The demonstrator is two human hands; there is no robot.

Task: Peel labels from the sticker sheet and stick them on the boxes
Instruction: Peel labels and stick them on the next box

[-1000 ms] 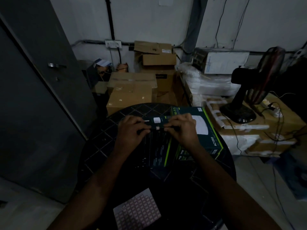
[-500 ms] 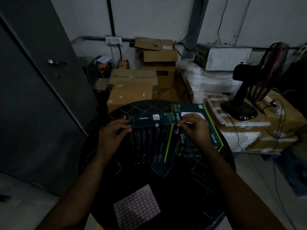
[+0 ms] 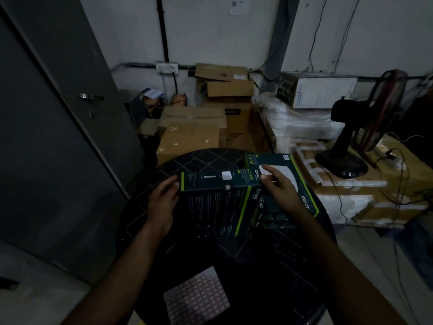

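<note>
A dark green box (image 3: 210, 212) stands on the round black table (image 3: 269, 254), its narrow top face turned up. A small label (image 3: 227, 186) sits on the box's upper front edge. My left hand (image 3: 164, 202) grips the box's left end. At the right end my right hand (image 3: 278, 191) holds it, thumb on top and fingers reaching behind. A second green box (image 3: 302, 181) with a white disc picture lies behind and to the right, touching the first. The sticker sheet (image 3: 196, 301) lies flat at the table's near edge, away from both hands.
Brown cardboard cartons (image 3: 192, 134) are stacked beyond the table. A black fan (image 3: 346, 137) stands on packed boxes to the right, with cables trailing down. A grey door (image 3: 58, 137) fills the left side.
Both hands slid apart from the middle of the box's upper edge, where the label sits, to its two ends. The box now stands slightly higher and more upright.
</note>
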